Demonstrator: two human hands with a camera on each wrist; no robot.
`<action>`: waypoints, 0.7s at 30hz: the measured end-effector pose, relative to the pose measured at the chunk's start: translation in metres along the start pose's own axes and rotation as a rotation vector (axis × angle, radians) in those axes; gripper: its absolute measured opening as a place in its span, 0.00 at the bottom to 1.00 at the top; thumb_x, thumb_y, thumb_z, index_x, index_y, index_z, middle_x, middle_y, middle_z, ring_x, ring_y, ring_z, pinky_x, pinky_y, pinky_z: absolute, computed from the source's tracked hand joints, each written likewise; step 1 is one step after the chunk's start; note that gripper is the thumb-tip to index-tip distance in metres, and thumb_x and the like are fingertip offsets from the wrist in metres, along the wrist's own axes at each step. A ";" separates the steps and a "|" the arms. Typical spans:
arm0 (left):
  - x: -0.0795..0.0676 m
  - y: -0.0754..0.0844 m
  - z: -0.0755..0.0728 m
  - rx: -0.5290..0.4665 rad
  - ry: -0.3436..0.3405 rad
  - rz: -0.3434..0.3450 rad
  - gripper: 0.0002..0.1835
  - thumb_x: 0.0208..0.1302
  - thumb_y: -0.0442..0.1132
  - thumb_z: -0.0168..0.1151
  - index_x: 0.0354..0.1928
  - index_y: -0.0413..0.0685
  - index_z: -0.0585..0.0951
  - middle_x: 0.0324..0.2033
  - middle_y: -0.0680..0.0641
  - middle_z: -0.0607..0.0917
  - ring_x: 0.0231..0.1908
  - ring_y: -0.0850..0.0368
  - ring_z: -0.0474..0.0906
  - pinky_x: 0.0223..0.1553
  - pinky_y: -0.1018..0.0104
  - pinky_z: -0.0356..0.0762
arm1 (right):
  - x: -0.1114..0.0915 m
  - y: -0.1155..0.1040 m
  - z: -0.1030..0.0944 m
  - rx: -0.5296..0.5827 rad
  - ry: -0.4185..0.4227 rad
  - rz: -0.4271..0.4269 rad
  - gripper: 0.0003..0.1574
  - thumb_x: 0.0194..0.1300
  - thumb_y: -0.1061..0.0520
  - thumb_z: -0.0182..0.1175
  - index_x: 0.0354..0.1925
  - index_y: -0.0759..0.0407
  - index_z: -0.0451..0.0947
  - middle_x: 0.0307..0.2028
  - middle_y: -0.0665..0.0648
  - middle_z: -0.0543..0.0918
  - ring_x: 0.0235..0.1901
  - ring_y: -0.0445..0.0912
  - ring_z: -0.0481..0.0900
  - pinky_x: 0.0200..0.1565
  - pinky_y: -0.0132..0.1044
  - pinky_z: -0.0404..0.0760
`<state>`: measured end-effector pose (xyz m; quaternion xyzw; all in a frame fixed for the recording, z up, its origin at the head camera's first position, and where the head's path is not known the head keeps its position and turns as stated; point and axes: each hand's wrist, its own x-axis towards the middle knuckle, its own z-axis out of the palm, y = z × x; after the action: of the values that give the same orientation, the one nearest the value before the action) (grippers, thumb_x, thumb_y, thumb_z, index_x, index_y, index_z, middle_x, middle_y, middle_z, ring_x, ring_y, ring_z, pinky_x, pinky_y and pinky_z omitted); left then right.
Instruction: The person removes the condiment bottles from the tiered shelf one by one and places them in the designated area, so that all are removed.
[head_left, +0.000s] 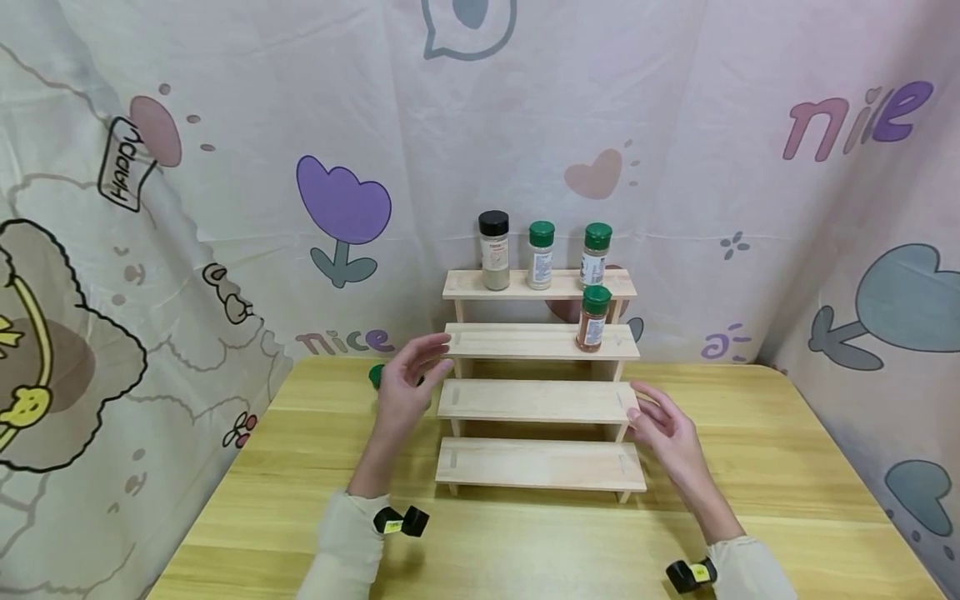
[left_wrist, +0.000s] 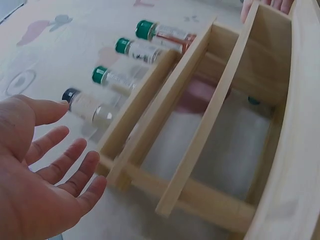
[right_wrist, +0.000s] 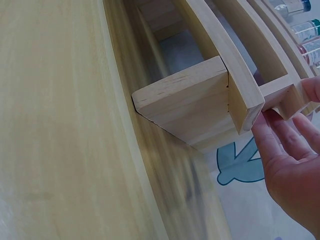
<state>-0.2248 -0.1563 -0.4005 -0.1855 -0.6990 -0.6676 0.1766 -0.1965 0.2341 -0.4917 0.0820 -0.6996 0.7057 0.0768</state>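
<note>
A pale wooden four-tier spice rack [head_left: 540,465] stands on the table. On its top tier are a black-capped spice jar [head_left: 495,252] and two green-capped ones [head_left: 541,257] [head_left: 595,257]; a green-capped jar of reddish spice [head_left: 593,320] stands at the right of the tier below. My left hand [head_left: 408,383] is beside the rack's left end, fingers spread and holding nothing in the left wrist view. At the right end, my right hand [head_left: 667,429] holds the second tier from the bottom, its thumb and fingertips [right_wrist: 265,125] around the shelf end.
Behind my left hand, a green cap [head_left: 377,376] shows on the table, partly hidden. The wooden table [head_left: 510,550] extends in front of the rack and to both sides. A printed cloth [head_left: 465,142] hangs close behind and along the sides.
</note>
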 end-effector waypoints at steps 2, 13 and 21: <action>0.002 0.003 0.008 -0.010 -0.021 0.002 0.20 0.69 0.30 0.67 0.61 0.35 0.79 0.58 0.38 0.82 0.60 0.39 0.77 0.64 0.51 0.75 | 0.000 0.000 0.000 -0.004 0.001 0.003 0.33 0.76 0.59 0.60 0.73 0.68 0.63 0.56 0.52 0.84 0.49 0.41 0.86 0.49 0.45 0.86; 0.016 0.011 0.050 -0.026 -0.100 0.052 0.19 0.70 0.32 0.67 0.61 0.39 0.80 0.57 0.39 0.82 0.59 0.41 0.78 0.64 0.47 0.75 | 0.000 0.001 0.000 -0.009 0.008 0.007 0.33 0.76 0.59 0.60 0.73 0.66 0.64 0.56 0.51 0.83 0.49 0.41 0.86 0.49 0.45 0.86; 0.027 0.020 0.078 -0.064 -0.142 0.032 0.19 0.70 0.31 0.66 0.60 0.37 0.80 0.58 0.38 0.82 0.59 0.36 0.78 0.62 0.45 0.76 | 0.000 0.002 0.000 -0.006 0.009 0.005 0.33 0.76 0.59 0.60 0.73 0.67 0.64 0.56 0.49 0.84 0.49 0.41 0.86 0.48 0.42 0.86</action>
<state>-0.2384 -0.0768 -0.3738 -0.2489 -0.6852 -0.6718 0.1314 -0.1965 0.2338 -0.4936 0.0768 -0.7014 0.7042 0.0785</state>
